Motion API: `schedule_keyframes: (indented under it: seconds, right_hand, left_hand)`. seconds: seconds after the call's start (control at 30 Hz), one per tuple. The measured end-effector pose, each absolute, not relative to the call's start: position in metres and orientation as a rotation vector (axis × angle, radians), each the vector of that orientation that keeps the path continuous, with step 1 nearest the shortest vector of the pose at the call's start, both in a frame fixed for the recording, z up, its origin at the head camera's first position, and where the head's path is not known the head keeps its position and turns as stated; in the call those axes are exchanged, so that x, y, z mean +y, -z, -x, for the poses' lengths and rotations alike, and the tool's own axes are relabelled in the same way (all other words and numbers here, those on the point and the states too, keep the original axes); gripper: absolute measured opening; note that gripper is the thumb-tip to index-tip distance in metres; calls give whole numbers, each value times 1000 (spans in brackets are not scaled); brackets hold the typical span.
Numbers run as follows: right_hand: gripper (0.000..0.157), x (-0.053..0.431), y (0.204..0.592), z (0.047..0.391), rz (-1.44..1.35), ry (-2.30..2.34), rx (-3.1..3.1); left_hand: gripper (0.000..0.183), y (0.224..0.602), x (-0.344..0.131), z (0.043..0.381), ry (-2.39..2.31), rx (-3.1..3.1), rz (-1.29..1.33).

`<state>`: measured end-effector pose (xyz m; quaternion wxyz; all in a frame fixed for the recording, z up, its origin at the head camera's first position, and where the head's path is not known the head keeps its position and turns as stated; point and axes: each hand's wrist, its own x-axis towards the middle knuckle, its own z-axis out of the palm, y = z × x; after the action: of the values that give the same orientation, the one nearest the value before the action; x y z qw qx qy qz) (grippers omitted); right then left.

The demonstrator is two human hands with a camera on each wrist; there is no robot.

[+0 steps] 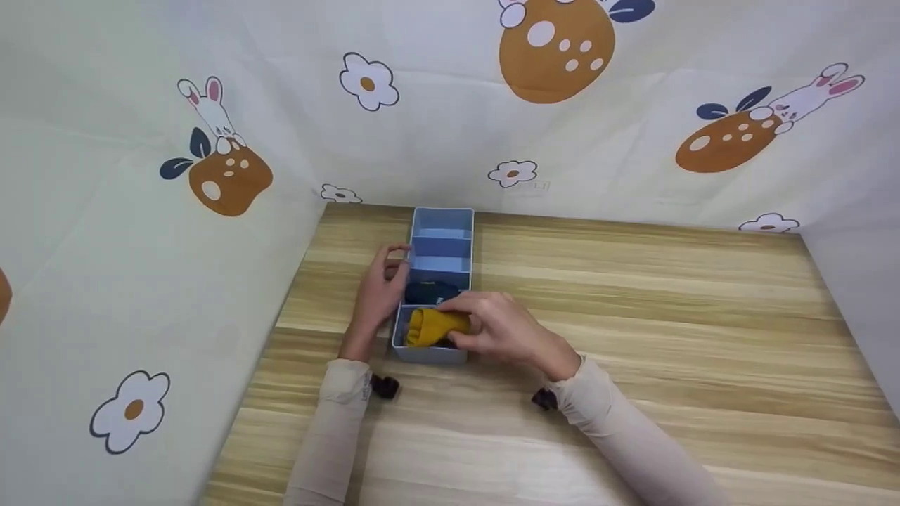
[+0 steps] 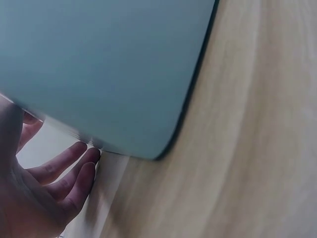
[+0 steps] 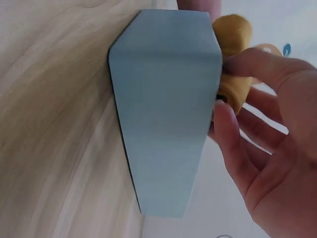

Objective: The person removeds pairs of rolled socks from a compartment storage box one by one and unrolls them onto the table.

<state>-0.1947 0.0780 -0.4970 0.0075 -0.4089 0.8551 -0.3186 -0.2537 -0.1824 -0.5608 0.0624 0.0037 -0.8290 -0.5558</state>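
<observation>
At the near end of the light-blue box (image 1: 430,355), the right hand (image 1: 508,327) had the yellow cloth roll (image 1: 432,327) pinched between thumb and fingers, down in the nearest compartment and poking above the rim! Just one divider farther back lay a dark bundle (image 1: 426,292). Along the box's left edge, the left hand (image 1: 380,292) had its fingers loosely bent, tips at the outer wall. Lengthwise, that box reached close to the far edge of the wooden table (image 1: 668,316), nearer its far left corner, before a printed backdrop (image 1: 436,140).
</observation>
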Motion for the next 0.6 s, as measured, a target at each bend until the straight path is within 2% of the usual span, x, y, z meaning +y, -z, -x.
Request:
schedule_keyframes:
  seconds: [0.23,0.6]
  right_hand:
    - [41,101,489,197,1213,1321,2533]
    - [44,148,488,200,1018,1514,2591]
  left_hand:
    - [33,560,-182,255,1688,-2502,-4]
    - [35,557,-182,255,1650,-2522,67]
